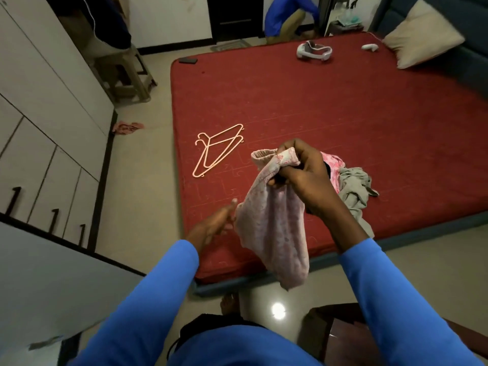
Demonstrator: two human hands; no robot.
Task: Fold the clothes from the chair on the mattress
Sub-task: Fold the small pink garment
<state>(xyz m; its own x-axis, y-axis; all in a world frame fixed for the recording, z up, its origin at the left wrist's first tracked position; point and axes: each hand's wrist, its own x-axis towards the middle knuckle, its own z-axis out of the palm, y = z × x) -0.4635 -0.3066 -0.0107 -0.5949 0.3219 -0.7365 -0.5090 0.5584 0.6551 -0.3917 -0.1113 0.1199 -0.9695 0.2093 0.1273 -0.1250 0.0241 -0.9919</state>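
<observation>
The head view looks down on a red mattress (330, 101) lying low on a pale, glossy tiled floor, its cover faintly embossed with a curling pattern. The right hand (303, 171) is raised over the mattress's near edge with its fingers curled tight, gripping the bunched, gathered top of a soft pale pink printed garment (274, 225). The cloth hangs limp from the fist in loose folds, narrowing to a point just past the mattress edge. The left hand (216, 223) sits lower, fingers straight and relaxed, palm turned toward the hanging cloth and just beside its left edge; motion blur hides whether it touches. Both arms wear smooth blue sleeves.

Behind the right hand, a brighter pink printed piece (334, 165) and a crumpled grey garment (355, 192) lie in a heap on the mattress. Two thin pink plastic hangers (216, 150) lie stacked to the left. At the far end rest a white headset (314, 51) and a square beige pillow (422, 33). A dark wooden chair (343, 336) shows at the bottom right.
</observation>
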